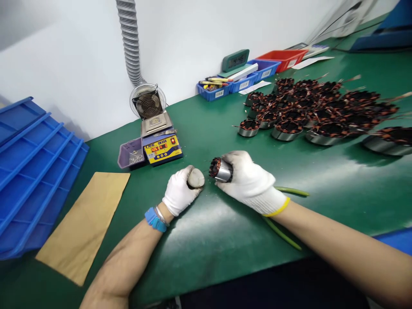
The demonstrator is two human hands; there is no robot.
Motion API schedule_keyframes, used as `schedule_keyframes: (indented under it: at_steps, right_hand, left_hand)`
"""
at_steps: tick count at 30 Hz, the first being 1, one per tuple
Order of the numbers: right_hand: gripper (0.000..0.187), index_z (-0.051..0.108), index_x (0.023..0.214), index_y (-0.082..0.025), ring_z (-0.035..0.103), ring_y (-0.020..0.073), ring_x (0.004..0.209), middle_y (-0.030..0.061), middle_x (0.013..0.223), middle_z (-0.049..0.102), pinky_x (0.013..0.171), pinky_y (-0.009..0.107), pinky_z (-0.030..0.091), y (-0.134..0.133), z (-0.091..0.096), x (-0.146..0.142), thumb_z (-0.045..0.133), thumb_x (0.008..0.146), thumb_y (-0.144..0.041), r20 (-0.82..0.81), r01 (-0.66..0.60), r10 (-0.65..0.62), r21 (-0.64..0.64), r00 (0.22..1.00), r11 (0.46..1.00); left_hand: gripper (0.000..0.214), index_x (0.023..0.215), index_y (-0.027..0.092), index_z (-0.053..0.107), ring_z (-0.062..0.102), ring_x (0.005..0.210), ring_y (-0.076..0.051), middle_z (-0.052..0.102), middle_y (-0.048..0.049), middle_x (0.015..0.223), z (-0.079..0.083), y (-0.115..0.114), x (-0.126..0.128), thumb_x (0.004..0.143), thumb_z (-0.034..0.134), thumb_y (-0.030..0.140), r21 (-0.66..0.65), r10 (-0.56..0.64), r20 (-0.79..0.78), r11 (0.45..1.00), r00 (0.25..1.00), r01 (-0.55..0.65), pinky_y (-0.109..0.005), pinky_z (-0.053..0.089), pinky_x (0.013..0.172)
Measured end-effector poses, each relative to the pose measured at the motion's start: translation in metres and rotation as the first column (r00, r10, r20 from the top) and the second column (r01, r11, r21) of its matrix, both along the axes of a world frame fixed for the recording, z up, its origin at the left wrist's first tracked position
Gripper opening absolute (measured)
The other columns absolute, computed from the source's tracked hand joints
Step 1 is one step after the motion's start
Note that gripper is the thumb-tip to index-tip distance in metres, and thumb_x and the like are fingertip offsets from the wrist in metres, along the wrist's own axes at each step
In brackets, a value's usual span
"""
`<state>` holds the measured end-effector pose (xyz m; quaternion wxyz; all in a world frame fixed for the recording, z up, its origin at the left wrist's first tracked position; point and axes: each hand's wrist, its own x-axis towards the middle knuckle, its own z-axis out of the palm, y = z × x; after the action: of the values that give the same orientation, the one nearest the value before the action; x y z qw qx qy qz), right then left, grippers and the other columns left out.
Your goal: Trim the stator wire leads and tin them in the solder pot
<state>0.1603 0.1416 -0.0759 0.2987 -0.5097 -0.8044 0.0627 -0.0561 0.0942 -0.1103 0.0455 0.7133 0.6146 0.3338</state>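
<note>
"Across the green table (pixel 199 257), which things are the largest?"

"At the right side, a crowd of wire-wound rings (pixel 323 136) stands together, beyond the right hand (pixel 249 178). Smaller than this group is the machine with a yellow front (pixel 163 150). It sits ahead of the left hand (pixel 178 192), slightly to the left, so the left hand is the nearer one to it."

"And how are the two hands?"

"Both are gloved and closed around something. The right hand holds one metal coil (pixel 222 171), with the fingers wrapped around its side. The left hand grips a pale disc (pixel 196 177), with its flat face turned up."

"Which way does the coil point?"

"Its long axis lies roughly level, from right to left. The copper end sticks out of the right hand and looks toward the left one."

"Do the coil and the disc touch?"

"No, they are apart: the disc is just left of that end, slightly lower in the view, with a narrow gap between."
</note>
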Motion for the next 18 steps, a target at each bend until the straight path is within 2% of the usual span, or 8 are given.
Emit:
schedule_keyframes:
  at_steps: [4, 12, 18]
  right_hand:
    - [0.060, 0.058, 0.129, -0.022, 0.072, 0.0318, 0.091, 0.0137, 0.129, 0.061, 0.070, 0.039, 0.056, 0.0018, -0.0073, -0.0062, 0.070, 0.072, -0.037, 0.068, -0.064, 0.062, 0.017, 0.996, 0.998]
    - [0.062, 0.055, 0.131, -0.021, 0.071, 0.0321, 0.089, 0.0142, 0.132, 0.059, 0.068, 0.039, 0.054, 0.0028, -0.0028, -0.0081, 0.071, 0.073, -0.039, 0.099, -0.037, 0.038, -0.019, 0.994, 0.999]
    - [0.061, 0.055, 0.132, -0.022, 0.071, 0.0305, 0.093, 0.0135, 0.134, 0.059, 0.070, 0.036, 0.053, 0.0029, -0.0019, -0.0087, 0.069, 0.074, -0.038, 0.104, -0.067, 0.072, -0.042, 0.992, 0.997]
  left_hand:
    - [0.062, 0.127, 0.015, 0.058, 0.070, 0.110, -0.029, 0.072, -0.0131, 0.121, -0.0001, 0.0010, -0.0005, 0.071, 0.081, 0.026, 0.040, -0.018, -0.030, 0.999, 0.999, 0.019, -0.046, 0.058, 0.099]
    - [0.062, 0.128, 0.018, 0.057, 0.069, 0.113, -0.029, 0.071, -0.0117, 0.123, 0.0017, 0.0003, -0.0023, 0.071, 0.079, 0.027, 0.020, -0.018, -0.076, 1.000, 0.997, 0.020, -0.046, 0.057, 0.101]
    - [0.060, 0.128, 0.018, 0.057, 0.069, 0.113, -0.029, 0.071, -0.0120, 0.123, 0.0030, 0.0007, -0.0020, 0.072, 0.078, 0.027, 0.013, -0.023, -0.076, 1.000, 0.997, 0.025, -0.047, 0.057, 0.101]
